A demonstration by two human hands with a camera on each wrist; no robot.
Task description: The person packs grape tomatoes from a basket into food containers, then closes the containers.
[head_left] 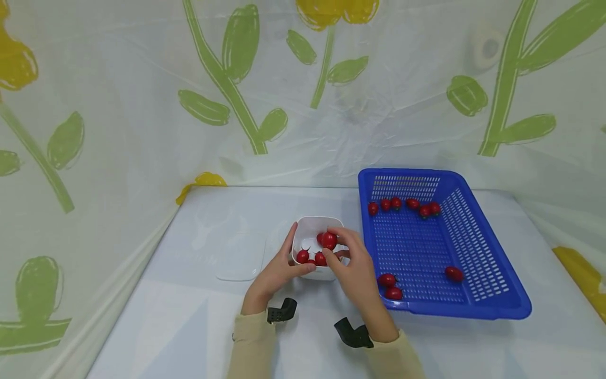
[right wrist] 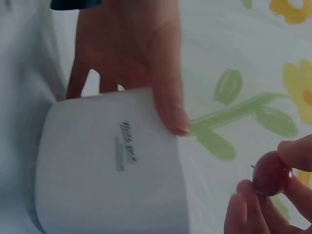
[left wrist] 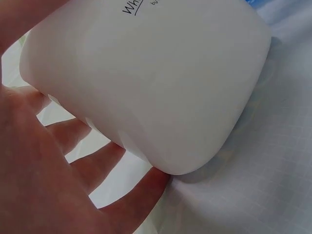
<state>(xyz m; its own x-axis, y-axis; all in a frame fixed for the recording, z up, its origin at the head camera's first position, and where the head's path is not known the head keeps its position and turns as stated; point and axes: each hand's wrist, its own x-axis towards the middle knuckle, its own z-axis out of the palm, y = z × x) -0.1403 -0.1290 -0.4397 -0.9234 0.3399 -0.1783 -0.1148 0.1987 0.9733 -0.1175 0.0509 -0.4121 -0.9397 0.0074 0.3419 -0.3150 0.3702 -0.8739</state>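
My left hand [head_left: 276, 275] grips a small white plastic container [left wrist: 165, 92], thumb over the near rim and fingers along its left side. Dark lettering marks the container's front wall in both wrist views. Above the opening, my right hand [head_left: 357, 267] pinches a red cherry tomato [right wrist: 271, 173] between thumb and fingertips. Several other cherry tomatoes [head_left: 303, 256] lie inside the container, some partly hidden by the near rim and the right hand.
Right of the container stands a blue perforated plastic basket [head_left: 416, 242] with several cherry tomatoes scattered in it. A clear lid [head_left: 241, 258] lies flat on the white tabletop [head_left: 165, 295] to the left. A flower-printed sheet [head_left: 142, 105] hangs behind.
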